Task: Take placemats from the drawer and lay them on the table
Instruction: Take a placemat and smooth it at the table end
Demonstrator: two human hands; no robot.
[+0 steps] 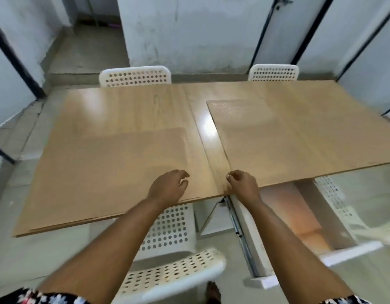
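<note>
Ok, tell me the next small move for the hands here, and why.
Probably reach the right hand down into the open drawer for another mat. Two translucent placemats seem already flat on the table, both hands look empty at its near edge, and the far-left place before a chair is still bare.

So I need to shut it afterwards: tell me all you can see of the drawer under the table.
The drawer is pulled open below the table's near edge, right of the right hand. White walls and front, with a metal slide rail along its left side. Something orange-tan lies inside, too blurred to identify. Neither hand touches it.
</note>
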